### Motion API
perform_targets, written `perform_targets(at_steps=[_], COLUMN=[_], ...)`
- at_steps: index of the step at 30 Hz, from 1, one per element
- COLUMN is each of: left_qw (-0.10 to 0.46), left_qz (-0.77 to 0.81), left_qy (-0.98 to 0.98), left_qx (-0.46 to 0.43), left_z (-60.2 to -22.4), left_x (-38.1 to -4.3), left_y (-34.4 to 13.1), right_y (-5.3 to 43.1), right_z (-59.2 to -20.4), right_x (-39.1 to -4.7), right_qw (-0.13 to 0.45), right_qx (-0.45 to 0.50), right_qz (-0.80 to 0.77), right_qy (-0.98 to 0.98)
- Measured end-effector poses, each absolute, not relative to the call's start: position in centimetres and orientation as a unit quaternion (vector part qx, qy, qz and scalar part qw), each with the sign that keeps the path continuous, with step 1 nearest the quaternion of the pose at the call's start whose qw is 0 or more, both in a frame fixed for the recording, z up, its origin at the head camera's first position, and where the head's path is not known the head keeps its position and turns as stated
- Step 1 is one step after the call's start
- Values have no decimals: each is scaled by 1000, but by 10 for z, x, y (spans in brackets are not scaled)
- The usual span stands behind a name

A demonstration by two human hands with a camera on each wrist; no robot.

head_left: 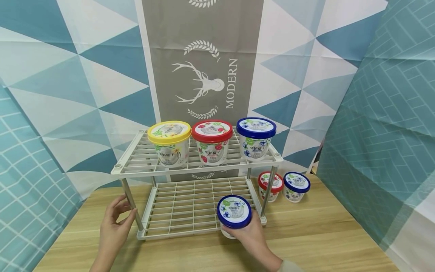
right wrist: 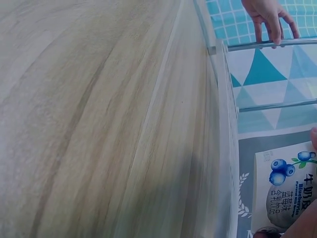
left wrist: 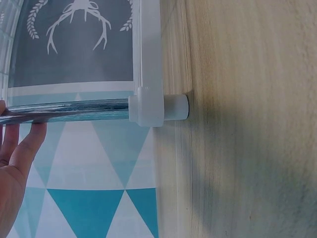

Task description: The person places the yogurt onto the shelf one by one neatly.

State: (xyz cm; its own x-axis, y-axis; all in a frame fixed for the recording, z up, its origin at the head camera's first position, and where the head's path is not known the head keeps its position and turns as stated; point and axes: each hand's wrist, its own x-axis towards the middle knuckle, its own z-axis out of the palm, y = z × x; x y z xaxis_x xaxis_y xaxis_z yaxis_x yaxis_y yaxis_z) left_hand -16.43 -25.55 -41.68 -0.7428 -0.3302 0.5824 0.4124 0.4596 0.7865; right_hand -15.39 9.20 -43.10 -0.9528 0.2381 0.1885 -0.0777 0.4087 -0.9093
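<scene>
My right hand (head_left: 249, 232) grips a blue-lidded ice-cream-style tub (head_left: 234, 211) at the front right of the lower tier of a white two-tier rack (head_left: 193, 204). In the right wrist view, blueberries and lettering show on the tub's side (right wrist: 285, 191); most of that hand is out of frame. With thumb and fingertips, my left hand (head_left: 117, 223) holds the rack's front left metal post (left wrist: 84, 110). On the upper tier stand a yellow-lidded tub (head_left: 170, 143), a red-lidded tub (head_left: 212, 141) and another blue-lidded tub (head_left: 256, 138), left to right.
Right of the rack, a red-lidded tub (head_left: 270, 186) and a blue-lidded tub (head_left: 296, 186) stand on the wooden table (head_left: 316, 226). The front right post (head_left: 269, 190) rises near my right hand. Patterned cloth (head_left: 112, 75) hangs behind.
</scene>
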Motion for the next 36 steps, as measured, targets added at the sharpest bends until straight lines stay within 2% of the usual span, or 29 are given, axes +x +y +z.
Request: perform_targets(at_steps=[36], left_qw=[355], left_qz=[-511], left_qy=[-783], left_qx=[-13], left_z=[-414], left_x=[-162], left_y=[-253], right_y=[71], right_z=[-433], right_x=[-166], right_qw=[146], right_qx=[-60], right_qz=[541], right_qy=[-826])
